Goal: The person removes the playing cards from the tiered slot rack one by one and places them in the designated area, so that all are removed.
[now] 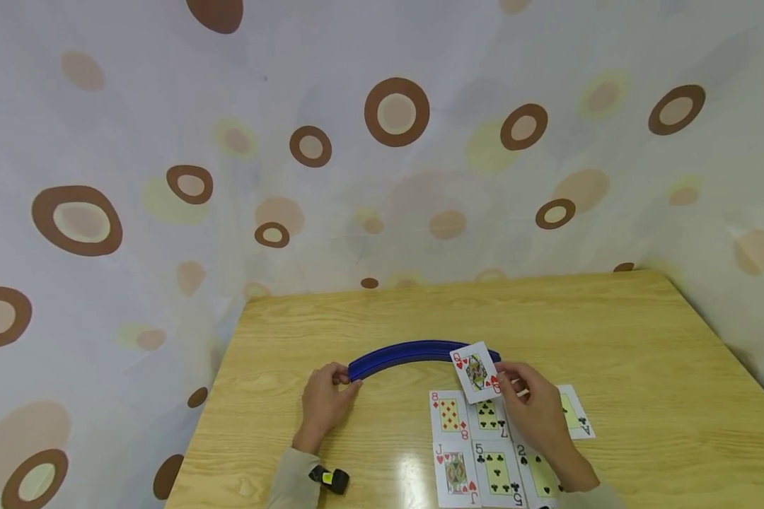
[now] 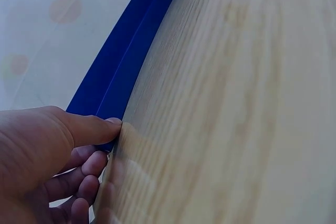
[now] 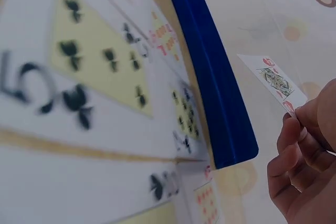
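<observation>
A curved blue card holder [image 1: 414, 350] stands on the wooden table. My left hand [image 1: 327, 403] pinches its left end, the thumb on the near face in the left wrist view. Between thumb and fingers of my right hand [image 1: 537, 413] is the queen of hearts [image 1: 474, 371], gripped at its lower right corner. The queen is tilted, face towards me, and overlaps the holder's right part in the head view. In the right wrist view the queen [image 3: 275, 81] is apart from the holder [image 3: 218, 77]. The holder's slot shows no card in it.
Face-up cards lie in rows on the table [image 1: 293, 325]: the eight of diamonds [image 1: 449, 416], seven of clubs [image 1: 489, 418], jack of hearts [image 1: 456, 474], five of clubs [image 1: 499, 472] and a black two [image 1: 535, 475]. My right hand partly covers others, including an ace of clubs [image 1: 576, 413].
</observation>
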{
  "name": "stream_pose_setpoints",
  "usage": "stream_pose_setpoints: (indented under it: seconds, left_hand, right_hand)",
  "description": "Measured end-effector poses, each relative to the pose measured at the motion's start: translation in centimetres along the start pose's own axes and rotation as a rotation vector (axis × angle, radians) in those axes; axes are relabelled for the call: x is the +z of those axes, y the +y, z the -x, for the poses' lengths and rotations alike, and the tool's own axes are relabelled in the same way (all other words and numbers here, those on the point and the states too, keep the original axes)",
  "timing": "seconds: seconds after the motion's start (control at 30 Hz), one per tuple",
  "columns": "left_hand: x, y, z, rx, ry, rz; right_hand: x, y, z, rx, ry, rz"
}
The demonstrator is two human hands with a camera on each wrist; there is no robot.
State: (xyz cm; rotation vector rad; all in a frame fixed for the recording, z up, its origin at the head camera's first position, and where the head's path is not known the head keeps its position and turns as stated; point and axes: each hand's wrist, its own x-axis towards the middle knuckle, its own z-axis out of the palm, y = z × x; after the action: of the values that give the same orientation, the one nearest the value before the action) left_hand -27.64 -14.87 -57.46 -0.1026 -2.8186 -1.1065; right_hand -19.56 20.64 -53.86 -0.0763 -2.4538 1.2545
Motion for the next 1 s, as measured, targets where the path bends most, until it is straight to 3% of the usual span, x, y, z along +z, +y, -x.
stream_pose_setpoints:
  seconds: [0.57,0.87,1.0]
  left_hand:
    - [0.3,-0.2,0.1,-0.014,-0.006,-0.021]
    - [0.2,-0.1,0.3,0.036,0.033,-0.015]
    - [0.1,0.1,0.3,0.041,0.033,-0.009]
  right_hand:
    - [-2.7,2.2,3.6,0.196,-0.034,0.106]
    - [-3.7,2.6,4.3,0.339,-0.11,0.114]
    - [-4.3,2.8,4.5,0.384,-0.104,0.126]
